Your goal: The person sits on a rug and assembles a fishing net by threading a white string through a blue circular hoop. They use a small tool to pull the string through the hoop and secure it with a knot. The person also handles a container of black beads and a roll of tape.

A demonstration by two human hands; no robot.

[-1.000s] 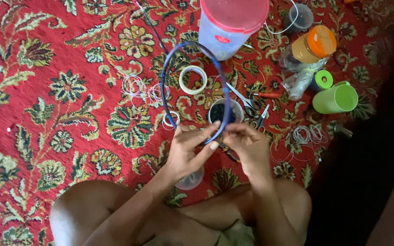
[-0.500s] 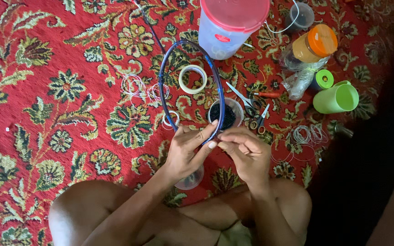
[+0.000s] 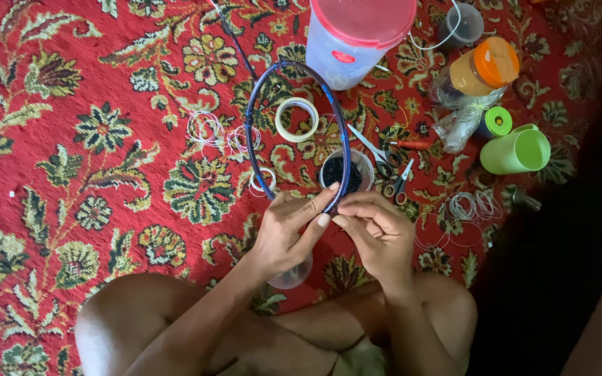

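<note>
- A red carpet [image 3: 71, 76] with green and cream flower patterns carries everything; the person sits on it with bare knees at the near edge.
- Loose coils of thin wire [image 3: 207, 129] lie left of the centre, just outside the hoop.
- A dark blue hoop [image 3: 251, 118] stands tilted over the middle of the carpet, its far arc near the big tub and its near end held between the 2 hands.
- Inside the hoop lies a roll of pale tape [image 3: 297, 119], flat on the carpet.
- The left hand [image 3: 288, 233] is closed on the near end of the hoop, thumb and fingers pinching it from the left.
- Half hidden under that hand sits a small clear cup [image 3: 292, 273].
- A small round pot of dark beads [image 3: 346, 170] sits just beyond the hands, touching the hoop's right side in this view.
- The right hand [image 3: 377, 233] is curled, fingertips pinched at the same spot on the hoop; whether it also holds wire or a bead I cannot tell.
- A clear tub with a red lid [image 3: 357, 35] stands at the far edge.
- Scissors [image 3: 377, 150] lie right of the bead pot.
- A jar with an orange lid [image 3: 485, 67] lies toward the far right corner.
- A green cup [image 3: 517, 151] lies on its side further right.
</note>
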